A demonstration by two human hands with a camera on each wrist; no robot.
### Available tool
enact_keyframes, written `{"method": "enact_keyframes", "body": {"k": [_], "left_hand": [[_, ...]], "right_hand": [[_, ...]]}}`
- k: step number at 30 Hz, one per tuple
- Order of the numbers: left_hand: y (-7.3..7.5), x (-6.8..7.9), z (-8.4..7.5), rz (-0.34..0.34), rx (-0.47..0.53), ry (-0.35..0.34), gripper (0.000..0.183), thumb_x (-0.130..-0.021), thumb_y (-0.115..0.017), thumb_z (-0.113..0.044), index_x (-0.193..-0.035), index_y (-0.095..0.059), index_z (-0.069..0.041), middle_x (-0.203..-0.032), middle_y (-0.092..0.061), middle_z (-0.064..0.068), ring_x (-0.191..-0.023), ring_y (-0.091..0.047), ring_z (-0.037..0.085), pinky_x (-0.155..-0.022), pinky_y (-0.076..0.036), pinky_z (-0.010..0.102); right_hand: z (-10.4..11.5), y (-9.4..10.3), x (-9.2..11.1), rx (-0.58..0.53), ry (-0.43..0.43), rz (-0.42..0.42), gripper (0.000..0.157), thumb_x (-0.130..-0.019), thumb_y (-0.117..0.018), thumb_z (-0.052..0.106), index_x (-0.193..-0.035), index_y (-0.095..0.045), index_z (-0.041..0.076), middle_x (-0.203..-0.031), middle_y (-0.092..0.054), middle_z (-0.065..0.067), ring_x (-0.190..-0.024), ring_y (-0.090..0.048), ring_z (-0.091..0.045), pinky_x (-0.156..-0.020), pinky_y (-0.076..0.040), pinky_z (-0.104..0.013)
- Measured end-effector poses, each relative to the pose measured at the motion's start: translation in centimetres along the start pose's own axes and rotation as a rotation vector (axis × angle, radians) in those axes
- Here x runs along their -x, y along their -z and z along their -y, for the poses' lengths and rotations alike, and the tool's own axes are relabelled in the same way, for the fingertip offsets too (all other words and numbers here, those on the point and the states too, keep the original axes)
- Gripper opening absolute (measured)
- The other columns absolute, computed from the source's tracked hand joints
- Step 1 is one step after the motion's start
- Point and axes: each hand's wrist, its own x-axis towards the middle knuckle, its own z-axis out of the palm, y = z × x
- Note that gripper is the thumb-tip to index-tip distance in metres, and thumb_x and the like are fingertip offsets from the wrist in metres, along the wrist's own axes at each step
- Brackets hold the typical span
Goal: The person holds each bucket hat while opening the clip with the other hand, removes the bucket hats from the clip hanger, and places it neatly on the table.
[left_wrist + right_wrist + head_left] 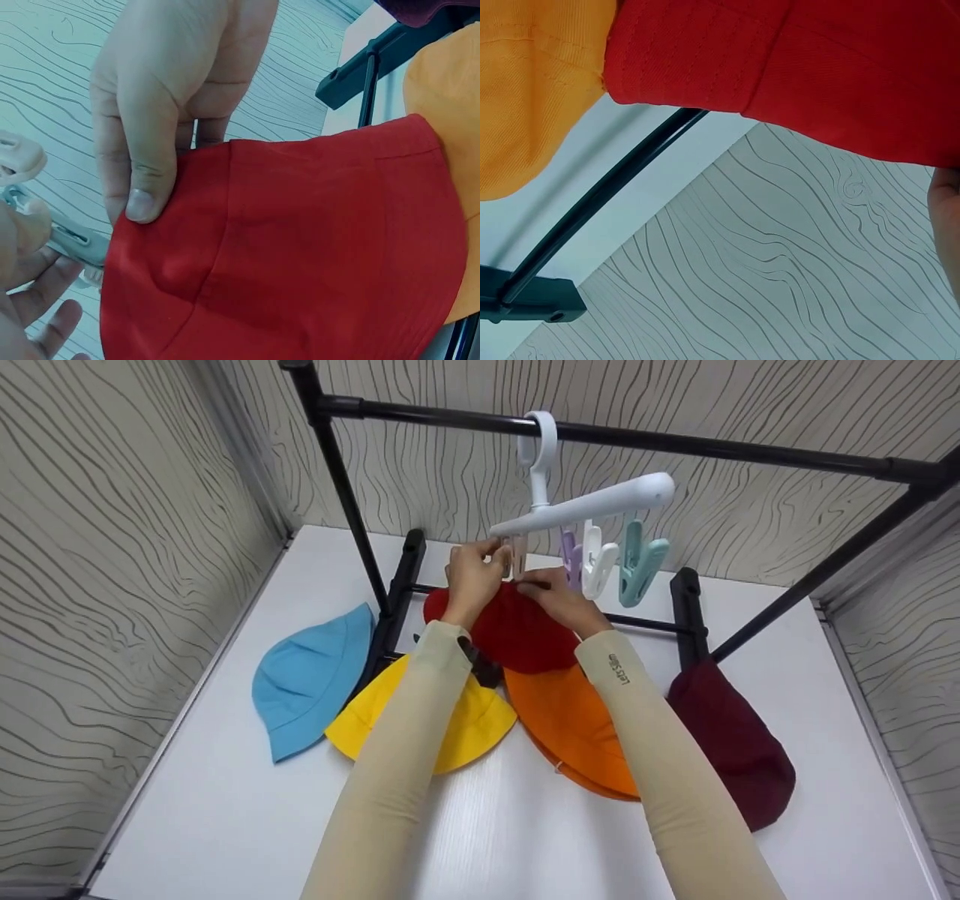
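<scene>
The left hand [474,576] pinches the pale pink clip [519,558] at the near left end of a white hanger [581,507]. Beside it, the right hand [559,598] pinches the top edge of a red hat [525,634] between thumb and fingers and holds it up just under that clip. In the left wrist view, the right thumb [146,187] lies over the red cloth, while the clip [79,241] and left fingers show at its left edge. Only a little of the right hand [946,225] appears in the right wrist view.
The hanger hooks over a black rack bar [450,418]. Purple [572,559], white [598,562] and teal [641,561] clips hang from it. On the white table [480,840] lie blue [311,682], yellow [472,727], orange [574,727] and maroon [739,750] hats.
</scene>
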Motion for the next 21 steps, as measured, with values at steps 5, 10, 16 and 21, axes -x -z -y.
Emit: {"method": "enact_keyframes", "body": {"k": [5,10,16,21], "left_hand": [[-0.09,-0.07,0.1,0.021,-0.015,-0.003,0.022,-0.097,-0.057,-0.027,-0.098,-0.073,-0.013,-0.09,-0.073,0.001,-0.084,-0.063,0.016,-0.085,-0.046,0.041],[-0.24,-0.15,0.19,0.006,-0.018,-0.003,0.024,-0.098,-0.055,-0.028,-0.093,-0.071,-0.012,-0.086,-0.072,0.003,-0.08,-0.062,0.018,-0.08,-0.046,0.042],[-0.3,-0.27,0.03,-0.02,0.024,0.032,0.026,-0.098,-0.054,-0.025,-0.104,-0.072,-0.008,-0.095,-0.073,0.008,-0.089,-0.064,0.021,-0.081,-0.047,0.041],[-0.07,-0.2,-0.19,-0.013,0.062,0.038,0.034,-0.098,-0.055,-0.02,-0.128,-0.061,-0.005,-0.114,-0.07,0.009,-0.108,-0.062,0.023,-0.094,-0.047,0.037]], "right_hand": [[-0.06,-0.14,0.14,-0.028,-0.004,-0.023,0.028,-0.098,-0.055,0.02,-0.122,-0.067,0.014,-0.111,-0.07,-0.008,-0.103,-0.067,-0.025,-0.098,-0.05,-0.04],[0.07,-0.29,0.16,-0.006,0.031,-0.062,0.028,-0.097,-0.057,0.017,-0.122,-0.067,0.01,-0.114,-0.07,-0.011,-0.105,-0.066,-0.026,-0.099,-0.05,-0.039],[0.03,-0.3,-0.02,0.019,0.086,-0.087,0.025,-0.097,-0.056,0.013,-0.117,-0.07,0.009,-0.113,-0.07,-0.012,-0.106,-0.065,-0.026,-0.099,-0.049,-0.039],[0.12,-0.45,-0.1,-0.008,0.11,-0.112,0.023,-0.096,-0.058,0.012,-0.114,-0.071,0.007,-0.109,-0.071,-0.013,-0.102,-0.066,-0.027,-0.097,-0.051,-0.041]]}}
